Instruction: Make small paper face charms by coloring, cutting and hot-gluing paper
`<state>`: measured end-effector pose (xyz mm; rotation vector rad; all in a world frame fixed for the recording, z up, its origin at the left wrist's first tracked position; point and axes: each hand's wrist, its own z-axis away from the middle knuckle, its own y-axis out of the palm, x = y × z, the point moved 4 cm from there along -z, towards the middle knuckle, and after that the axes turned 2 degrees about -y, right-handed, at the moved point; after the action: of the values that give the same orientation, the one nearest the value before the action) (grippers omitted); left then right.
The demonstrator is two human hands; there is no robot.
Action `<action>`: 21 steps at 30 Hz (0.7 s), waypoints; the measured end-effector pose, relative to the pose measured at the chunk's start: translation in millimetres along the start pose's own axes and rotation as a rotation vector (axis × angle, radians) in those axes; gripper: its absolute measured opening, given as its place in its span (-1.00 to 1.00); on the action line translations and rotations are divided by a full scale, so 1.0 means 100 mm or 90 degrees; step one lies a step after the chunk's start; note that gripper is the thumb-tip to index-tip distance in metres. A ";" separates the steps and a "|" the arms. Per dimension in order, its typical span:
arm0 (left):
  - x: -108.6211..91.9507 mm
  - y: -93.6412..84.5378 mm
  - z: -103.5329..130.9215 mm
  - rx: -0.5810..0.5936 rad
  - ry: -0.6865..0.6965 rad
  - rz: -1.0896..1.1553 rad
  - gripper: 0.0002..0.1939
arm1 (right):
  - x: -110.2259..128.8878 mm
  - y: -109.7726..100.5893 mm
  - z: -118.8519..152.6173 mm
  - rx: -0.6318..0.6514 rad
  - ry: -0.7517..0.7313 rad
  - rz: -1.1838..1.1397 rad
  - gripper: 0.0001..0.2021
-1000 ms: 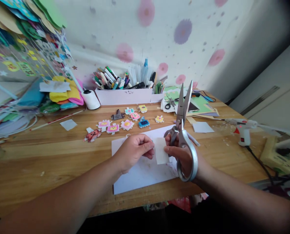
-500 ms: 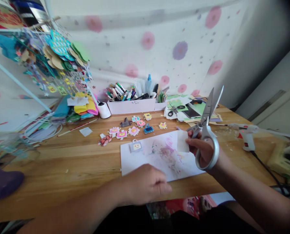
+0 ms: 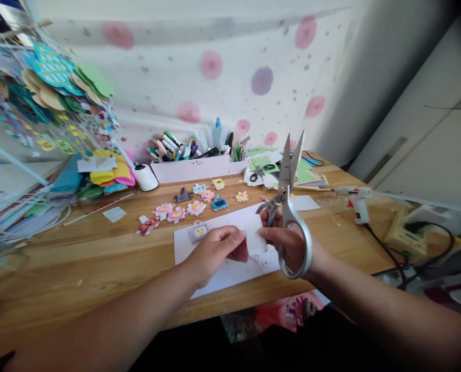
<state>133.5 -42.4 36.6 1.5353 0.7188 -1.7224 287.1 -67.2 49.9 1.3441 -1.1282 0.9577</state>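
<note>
Left hand (image 3: 218,249) over the white sheet (image 3: 234,275), fingers curled at paper piece (image 3: 256,238); contact unclear. Piece above sheet, pinched by right hand (image 3: 280,236), also gripping open scissors (image 3: 283,194). Looks like paper positioning; any cut needs blades turned onto it.

Item: wooden tabletop (image 3: 118,263), grain visible, in use.
Findings: white paper sheet (image 3: 215,283) near the front edge, smiling-face cutout (image 3: 200,232) at its far left corner; small decorated cutouts (image 3: 195,207) scattered beyond; white pen box (image 3: 191,170) toward the rear, thread spool (image 3: 146,178) just left of it, coloured paper stack (image 3: 304,173) to its right; glue gun (image 3: 357,204) at right; small white square (image 3: 114,214) at left, thin stick (image 3: 94,210) just behind.
</note>
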 end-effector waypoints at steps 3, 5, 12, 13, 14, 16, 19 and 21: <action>0.04 0.06 -0.06 0.019 -0.020 0.136 -0.63 | -0.03 0.05 -0.02 0.009 0.012 0.051 -0.79; 0.09 0.06 -0.06 0.009 -0.034 0.171 -0.66 | -0.06 0.06 -0.05 -0.001 0.027 0.084 -0.76; 0.26 -0.08 -0.09 -0.041 -0.099 0.162 -0.67 | -0.18 0.11 -0.14 -0.002 0.050 0.112 -0.68; 0.26 -0.10 -0.10 -0.040 -0.109 0.179 -0.68 | -0.18 0.12 -0.15 -0.003 0.052 0.119 -0.69; 0.27 -0.11 -0.10 -0.035 -0.122 0.203 -0.69 | -0.18 0.14 -0.15 -0.001 0.049 0.125 -0.70; 0.27 -0.12 -0.11 -0.019 -0.156 0.260 -0.76 | -0.16 0.17 -0.16 0.014 0.025 0.127 -0.73; 0.27 -0.12 -0.10 0.007 -0.205 0.322 -0.85 | -0.15 0.19 -0.16 0.065 -0.021 0.135 -0.75; 0.27 -0.12 -0.10 0.012 -0.228 0.351 -0.89 | -0.16 0.19 -0.16 0.084 -0.037 0.162 -0.74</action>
<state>129.1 -31.3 7.9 1.2346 0.0809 -1.5129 265.9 -49.2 40.3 1.3625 -1.3224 1.2018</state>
